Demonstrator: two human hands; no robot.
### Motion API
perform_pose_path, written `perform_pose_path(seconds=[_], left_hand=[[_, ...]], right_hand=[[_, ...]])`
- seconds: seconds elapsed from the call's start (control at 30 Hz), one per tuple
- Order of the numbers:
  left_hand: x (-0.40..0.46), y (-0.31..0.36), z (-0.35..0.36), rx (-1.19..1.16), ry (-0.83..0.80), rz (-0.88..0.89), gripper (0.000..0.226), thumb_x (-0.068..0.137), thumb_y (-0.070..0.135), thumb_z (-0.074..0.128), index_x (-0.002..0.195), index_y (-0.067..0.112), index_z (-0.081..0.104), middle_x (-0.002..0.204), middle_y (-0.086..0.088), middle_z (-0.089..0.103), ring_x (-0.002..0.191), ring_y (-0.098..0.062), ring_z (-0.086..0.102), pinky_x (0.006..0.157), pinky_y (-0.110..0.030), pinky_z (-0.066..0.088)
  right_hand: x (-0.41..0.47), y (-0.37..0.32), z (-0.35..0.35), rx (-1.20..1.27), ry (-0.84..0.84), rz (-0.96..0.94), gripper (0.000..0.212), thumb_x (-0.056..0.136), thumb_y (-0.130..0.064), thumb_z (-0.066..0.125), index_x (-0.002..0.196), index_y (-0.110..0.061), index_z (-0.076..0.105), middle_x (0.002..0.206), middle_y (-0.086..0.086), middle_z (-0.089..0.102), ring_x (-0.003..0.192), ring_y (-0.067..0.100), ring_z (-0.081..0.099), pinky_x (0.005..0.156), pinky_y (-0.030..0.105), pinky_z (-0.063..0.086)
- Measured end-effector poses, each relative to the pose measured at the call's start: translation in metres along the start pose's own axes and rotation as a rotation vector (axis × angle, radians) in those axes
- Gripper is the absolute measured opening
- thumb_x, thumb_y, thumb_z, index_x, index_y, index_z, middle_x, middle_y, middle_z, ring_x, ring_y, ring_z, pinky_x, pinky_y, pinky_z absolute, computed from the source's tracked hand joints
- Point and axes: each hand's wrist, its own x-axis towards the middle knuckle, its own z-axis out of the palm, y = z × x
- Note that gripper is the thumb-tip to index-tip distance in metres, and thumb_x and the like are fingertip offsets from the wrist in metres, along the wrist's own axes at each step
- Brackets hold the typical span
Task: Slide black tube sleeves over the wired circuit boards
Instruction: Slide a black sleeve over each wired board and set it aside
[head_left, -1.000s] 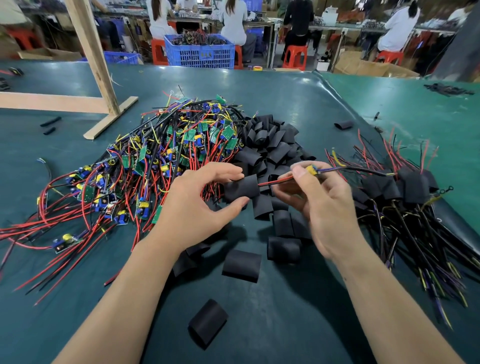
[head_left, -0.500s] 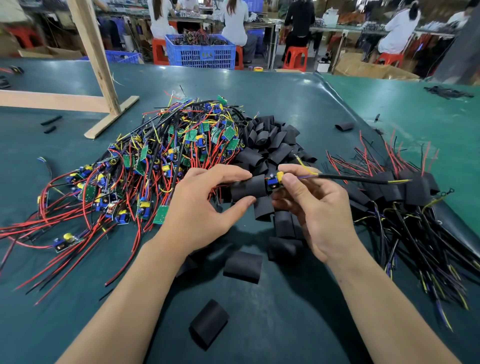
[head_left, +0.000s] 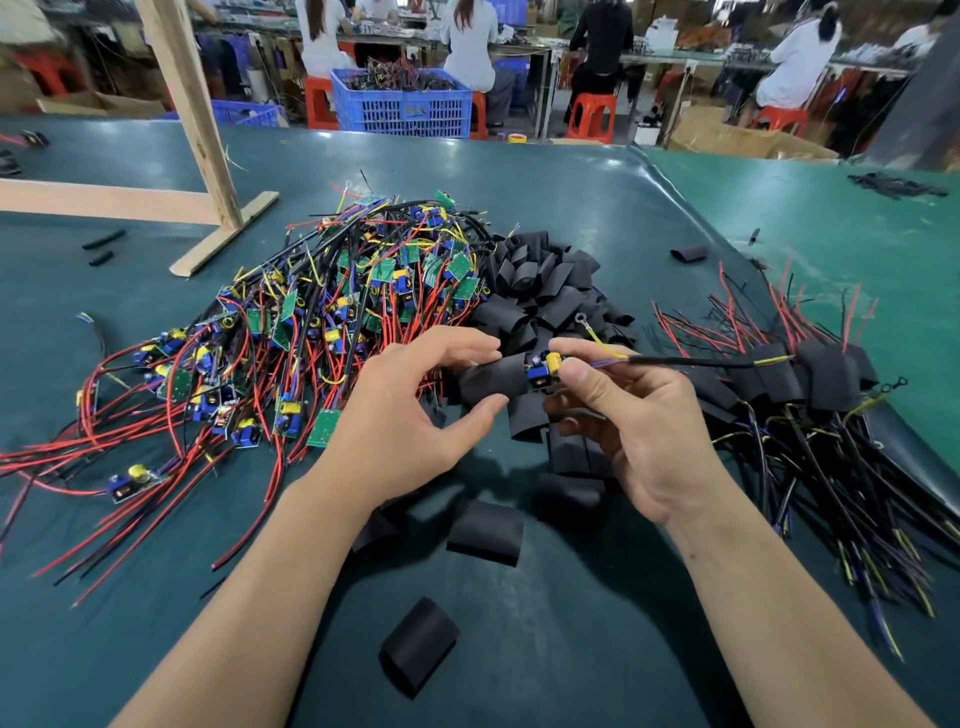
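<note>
- Your left hand (head_left: 410, 415) pinches the black tube sleeve (head_left: 491, 382) between thumb and fingers, above the middle of the green table (head_left: 597, 208).
- Your right hand (head_left: 631, 415) grips the wired circuit board (head_left: 543, 370), half inside the sleeve's mouth.
- Risk: the yellow capacitor (head_left: 555, 362) could snag the rim and buckle the sleeve if you push crooked.
- Board's far end is hidden inside the sleeve; your right fingertips underneath can't be seen.

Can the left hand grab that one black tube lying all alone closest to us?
Probably yes, once it lets go: the left hand grips a sleeve now, but the lone black tube lies uncovered near that forearm.
</note>
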Motion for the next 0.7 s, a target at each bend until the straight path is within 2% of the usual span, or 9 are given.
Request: perform_pose_path(seconds=[0.1,0.27,0.53,0.7], left_hand=[[0.000,0.002,-0.001,-0.015,0.014,0.035,0.038,0.079,0.016,0.079,0.114,0.016,0.064,0.109,0.012,0.071,0.106,-0.005,0.066,0.095,-0.044,0.051],[0.000,0.002,0.001,-0.052,0.014,0.040,0.038,0.079,0.008,0.080,0.113,0.014,0.063,0.108,0.009,0.072,0.105,-0.004,0.066,0.095,-0.019,0.047],[0.000,0.004,0.004,-0.051,0.047,0.040,0.035,0.079,0.007,0.080,0.111,0.007,0.065,0.107,0.005,0.071,0.105,-0.004,0.065,0.093,-0.016,0.046],[0.000,0.006,0.008,-0.057,0.042,0.034,0.033,0.079,0.007,0.079,0.110,0.006,0.067,0.106,0.009,0.069,0.101,-0.001,0.065,0.089,-0.013,0.045]], right_hand=[[-0.001,0.000,0.002,-0.026,0.009,-0.005,0.027,0.065,-0.030,0.077,0.091,-0.021,0.080,0.081,0.004,0.073,0.066,0.018,0.066,0.054,0.022,0.051],[0.001,0.004,0.003,-0.014,0.042,-0.031,0.029,0.062,-0.031,0.078,0.090,-0.020,0.081,0.077,0.001,0.072,0.064,0.017,0.063,0.053,0.022,0.049],[0.001,0.007,0.004,-0.029,0.035,-0.027,0.033,0.056,-0.034,0.081,0.087,-0.021,0.081,0.076,0.003,0.073,0.062,0.015,0.063,0.055,0.021,0.050],[0.000,0.010,0.008,-0.068,0.044,-0.026,0.028,0.059,-0.036,0.078,0.085,-0.030,0.081,0.082,-0.004,0.075,0.063,0.010,0.062,0.055,0.019,0.050]])
